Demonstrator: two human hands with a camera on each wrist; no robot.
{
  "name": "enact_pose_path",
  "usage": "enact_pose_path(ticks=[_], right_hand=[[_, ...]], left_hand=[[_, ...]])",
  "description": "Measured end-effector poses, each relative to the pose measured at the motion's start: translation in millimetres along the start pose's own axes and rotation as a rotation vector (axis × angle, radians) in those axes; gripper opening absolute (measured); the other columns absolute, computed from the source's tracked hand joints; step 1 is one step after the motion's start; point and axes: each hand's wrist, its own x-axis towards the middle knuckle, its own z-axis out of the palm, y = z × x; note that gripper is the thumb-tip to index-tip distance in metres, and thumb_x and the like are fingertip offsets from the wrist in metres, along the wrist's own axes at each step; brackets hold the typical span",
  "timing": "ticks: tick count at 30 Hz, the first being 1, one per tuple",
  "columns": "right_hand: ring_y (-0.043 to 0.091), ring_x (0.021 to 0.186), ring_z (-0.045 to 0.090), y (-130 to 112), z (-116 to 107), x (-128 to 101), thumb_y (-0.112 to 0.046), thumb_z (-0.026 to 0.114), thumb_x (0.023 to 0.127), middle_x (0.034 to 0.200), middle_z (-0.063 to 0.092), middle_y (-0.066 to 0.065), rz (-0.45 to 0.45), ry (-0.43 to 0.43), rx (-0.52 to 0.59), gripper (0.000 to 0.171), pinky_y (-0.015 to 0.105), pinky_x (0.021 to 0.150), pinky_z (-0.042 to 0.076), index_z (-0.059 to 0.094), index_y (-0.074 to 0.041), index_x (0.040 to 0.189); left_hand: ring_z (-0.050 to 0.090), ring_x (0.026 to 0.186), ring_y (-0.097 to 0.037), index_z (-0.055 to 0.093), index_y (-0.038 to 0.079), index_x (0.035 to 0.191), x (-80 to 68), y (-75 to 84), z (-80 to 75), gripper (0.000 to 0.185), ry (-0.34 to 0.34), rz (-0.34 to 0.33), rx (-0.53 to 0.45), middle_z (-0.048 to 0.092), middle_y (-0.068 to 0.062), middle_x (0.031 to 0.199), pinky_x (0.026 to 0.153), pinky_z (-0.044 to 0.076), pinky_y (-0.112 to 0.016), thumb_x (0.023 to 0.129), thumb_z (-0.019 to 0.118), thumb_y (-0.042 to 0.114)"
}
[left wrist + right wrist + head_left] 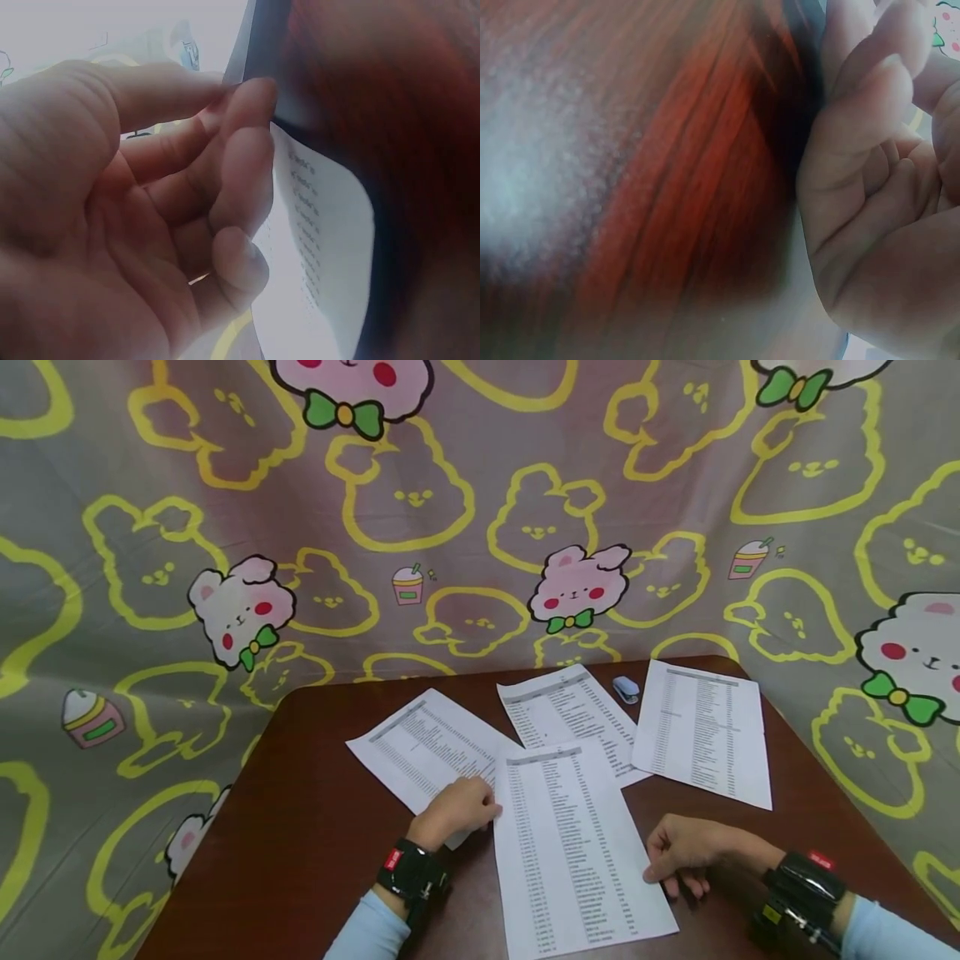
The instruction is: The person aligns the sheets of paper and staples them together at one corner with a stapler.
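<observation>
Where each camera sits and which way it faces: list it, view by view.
Head: on the head, facing forward and down at paper, table and patterned curtain; left fingers, right fingers and sleeves show.
Left wrist: on that wrist, facing paper and table; left fingers show.
Right wrist: on that wrist, facing table; right fingers show.
Head and left wrist share paper, table and left fingers.

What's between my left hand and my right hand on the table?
The front printed sheet lies between your left hand and right hand, as the head view shows.
</observation>
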Motion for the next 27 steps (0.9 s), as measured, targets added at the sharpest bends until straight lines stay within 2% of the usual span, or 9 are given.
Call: enact_pose_path(ticks=[8, 27], right_hand=[[0.004, 0.037, 0.055, 0.6, 1.2, 1.1, -0.027, 0.075, 0.086, 0.06, 0.068, 0.005, 0.008, 0.008, 0.009, 0.028, 0.015, 0.038, 0.039, 0.068, -0.001, 0.078], [0.008, 0.038, 0.057, -1.4, 4.9, -0.4, -0.029, 0.075, 0.085, 0.058, 0.068, 0.007, 0.043, 0.067, -0.015, 0.028, 0.016, 0.039, 0.042, 0.069, -0.003, 0.076]], left_hand=[[0.052, 0.053, -0.013, 0.065, 0.014, 0.069, 1.4, -3.5, 4.2, 0.025, -0.003, -0.007, -0.002, 0.059, 0.003, 0.059, 0.049, 0.039, -0.026, 0.091, 0.063, 0.025], [0.052, 0.054, -0.015, 0.067, 0.013, 0.071, 0.9, -2.4, 3.1, 0.026, -0.019, -0.055, 0.011, 0.059, 0.001, 0.059, 0.049, 0.04, -0.028, 0.092, 0.063, 0.027]])
